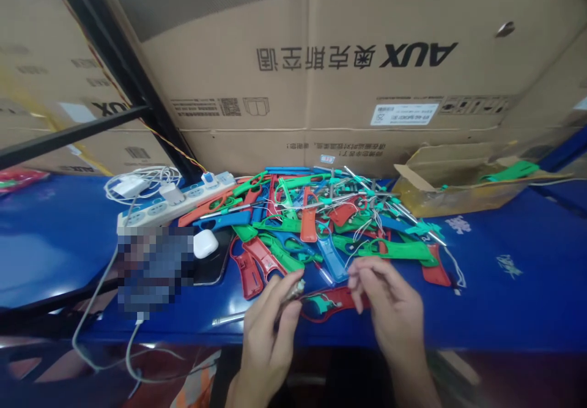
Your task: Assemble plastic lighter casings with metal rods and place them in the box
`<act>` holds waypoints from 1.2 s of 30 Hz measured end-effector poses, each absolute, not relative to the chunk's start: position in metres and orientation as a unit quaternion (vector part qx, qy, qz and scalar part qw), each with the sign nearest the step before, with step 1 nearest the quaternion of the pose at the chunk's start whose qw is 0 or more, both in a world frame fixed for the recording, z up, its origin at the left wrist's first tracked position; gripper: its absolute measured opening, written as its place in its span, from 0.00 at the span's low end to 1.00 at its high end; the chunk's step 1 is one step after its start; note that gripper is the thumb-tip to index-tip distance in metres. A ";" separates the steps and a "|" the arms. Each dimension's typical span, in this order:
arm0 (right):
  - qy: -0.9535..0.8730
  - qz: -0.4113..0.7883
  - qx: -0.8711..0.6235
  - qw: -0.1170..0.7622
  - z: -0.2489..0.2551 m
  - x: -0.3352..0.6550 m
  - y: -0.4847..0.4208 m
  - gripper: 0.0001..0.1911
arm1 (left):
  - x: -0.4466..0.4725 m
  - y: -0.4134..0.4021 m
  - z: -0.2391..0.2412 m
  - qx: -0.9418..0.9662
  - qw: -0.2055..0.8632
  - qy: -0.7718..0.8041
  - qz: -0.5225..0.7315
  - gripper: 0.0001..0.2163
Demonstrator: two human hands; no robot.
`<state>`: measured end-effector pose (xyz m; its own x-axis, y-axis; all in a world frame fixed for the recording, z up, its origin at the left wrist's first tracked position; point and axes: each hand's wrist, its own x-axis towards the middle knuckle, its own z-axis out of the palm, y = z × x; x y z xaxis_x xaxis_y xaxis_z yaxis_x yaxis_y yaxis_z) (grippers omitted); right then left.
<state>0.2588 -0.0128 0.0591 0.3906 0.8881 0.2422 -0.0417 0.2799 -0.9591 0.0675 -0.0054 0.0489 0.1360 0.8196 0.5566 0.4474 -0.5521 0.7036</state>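
Note:
My left hand (270,322) is closed around a small lighter part (293,290) with a pale green tip, mostly hidden by the fingers. A thin metal rod (229,319) sticks out to the left behind that hand; whether it joins the held part is hidden. My right hand (389,301) has its fingers pinched, and what is in them I cannot make out. Between the hands, a red lighter shell half (330,304) lies on the blue table with a green trigger piece (320,303) in it. A blue shell half (332,256) lies just beyond my right fingertips.
A pile of red, green and blue lighter shells, metal rods and white wires (293,212) spreads across the table (495,298). An open cardboard box (463,191) stands at right. At left are a power strip (183,203), cables and a white earbud case (205,244). Large cartons (321,16) rise behind.

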 end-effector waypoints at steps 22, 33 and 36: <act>-0.545 0.376 -0.468 0.586 0.058 0.250 -0.026 0.04 | 0.072 0.003 0.053 0.793 0.264 0.295 0.463 0.15; -0.505 0.410 -0.502 0.569 0.058 0.250 -0.033 0.05 | 0.073 0.005 0.053 0.795 0.255 0.296 0.465 0.16; -0.514 0.411 -0.498 0.565 0.057 0.251 -0.033 0.03 | 0.073 0.005 0.054 0.794 0.268 0.299 0.455 0.15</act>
<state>0.2513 -0.0333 0.0572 0.1340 0.9762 0.1706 0.0465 0.1658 -0.9851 0.0732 0.0054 0.0540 0.4063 0.7202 0.5623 0.2315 -0.6765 0.6991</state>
